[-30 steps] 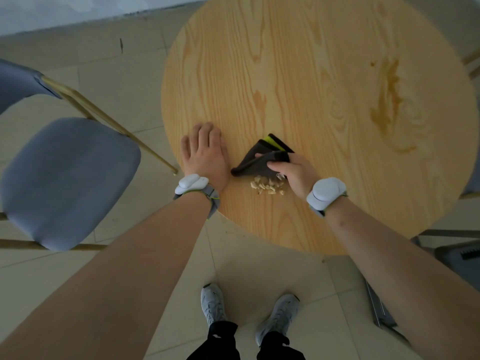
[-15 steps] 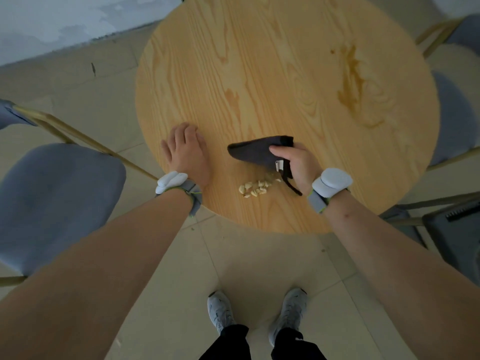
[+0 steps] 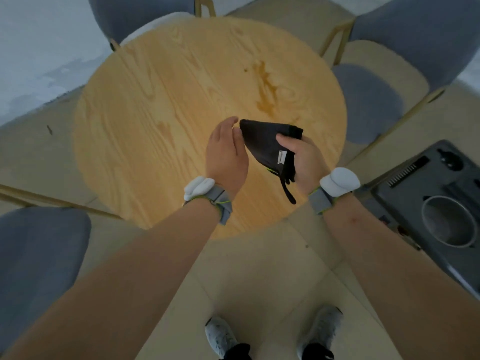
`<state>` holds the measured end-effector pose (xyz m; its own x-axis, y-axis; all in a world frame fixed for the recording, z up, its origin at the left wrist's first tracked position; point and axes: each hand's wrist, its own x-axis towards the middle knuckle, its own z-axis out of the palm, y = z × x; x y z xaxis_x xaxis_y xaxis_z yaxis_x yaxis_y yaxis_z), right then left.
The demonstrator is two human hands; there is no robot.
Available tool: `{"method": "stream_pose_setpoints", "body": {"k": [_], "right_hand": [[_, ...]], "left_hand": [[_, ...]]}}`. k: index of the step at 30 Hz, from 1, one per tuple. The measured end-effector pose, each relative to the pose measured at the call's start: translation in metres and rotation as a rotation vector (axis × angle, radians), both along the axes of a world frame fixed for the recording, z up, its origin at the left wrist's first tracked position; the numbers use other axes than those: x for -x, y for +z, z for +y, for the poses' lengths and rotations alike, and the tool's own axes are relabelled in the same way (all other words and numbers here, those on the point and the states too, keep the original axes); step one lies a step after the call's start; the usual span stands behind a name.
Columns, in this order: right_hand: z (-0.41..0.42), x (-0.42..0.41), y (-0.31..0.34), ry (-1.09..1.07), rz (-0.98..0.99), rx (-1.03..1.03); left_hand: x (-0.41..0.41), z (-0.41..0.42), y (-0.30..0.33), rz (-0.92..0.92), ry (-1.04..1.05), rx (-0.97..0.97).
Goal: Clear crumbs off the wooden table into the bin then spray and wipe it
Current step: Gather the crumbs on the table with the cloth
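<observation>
- Between the two hands, raised above the near part of the surface (image 3: pixel 161 113), the black cloth (image 3: pixel 265 141) was folded into a wedge, with a white tag and a loose strap hanging from its lower edge.
- The right hand (image 3: pixel 304 159) gripped the cloth, thumb on top and fingers curled beneath it.
- The left hand (image 3: pixel 226 154) was cupped, fingers together and gently curved, palm turned towards the cloth. Its fingertips were just beside the cloth's pointed corner; contact could not be confirmed.
- No crumbs were visible on the surface. The left palm faced away from the camera, so whether it carried any could not be told.
- Judgement: the step in hand was probably the transfer of gathered crumbs to the bin. The left hand should have been kept level and cupped, with the cloth held close against its open side as a guard.
- To the right of the right hand, down on the floor, stood a dark grey unit (image 3: pixel 441 183) with a round opening (image 3: pixel 448 220). It may have been the bin; this was not certain.
- Recommended practice: carry both hands together, tip the palm only when directly over the opening, then shake the cloth out there too.
- Beyond the hands, a brown stain (image 3: pixel 265 89) marked the surface. It would call for spray and firm wiping later.
- No spray bottle was in view.
</observation>
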<state>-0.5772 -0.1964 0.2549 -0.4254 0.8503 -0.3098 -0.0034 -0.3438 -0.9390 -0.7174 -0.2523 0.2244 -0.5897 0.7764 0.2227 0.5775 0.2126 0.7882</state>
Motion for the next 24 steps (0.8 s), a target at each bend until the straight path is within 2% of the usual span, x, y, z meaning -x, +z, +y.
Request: {"method": "stream_pose_setpoints", "body": {"k": [8, 11, 20, 24], "right_hand": [[0.045, -0.158, -0.013, -0.188, 0.0, 0.083], [0.07, -0.248, -0.019, -0.327, 0.014, 0.093], [0.098, -0.435, -0.056, -0.57, -0.028, 0.172], [0.103, -0.498, -0.085, -0.662, -0.034, 0.215]], "left_hand": [[-0.149, 0.06, -0.015, -0.049, -0.217, 0.027], [-0.24, 0.097, -0.021, -0.057, -0.336, 0.033], [-0.427, 0.157, -0.065, -0.048, -0.46, 0.068], [-0.479, 0.175, -0.092, -0.048, -0.548, 0.167]]}}
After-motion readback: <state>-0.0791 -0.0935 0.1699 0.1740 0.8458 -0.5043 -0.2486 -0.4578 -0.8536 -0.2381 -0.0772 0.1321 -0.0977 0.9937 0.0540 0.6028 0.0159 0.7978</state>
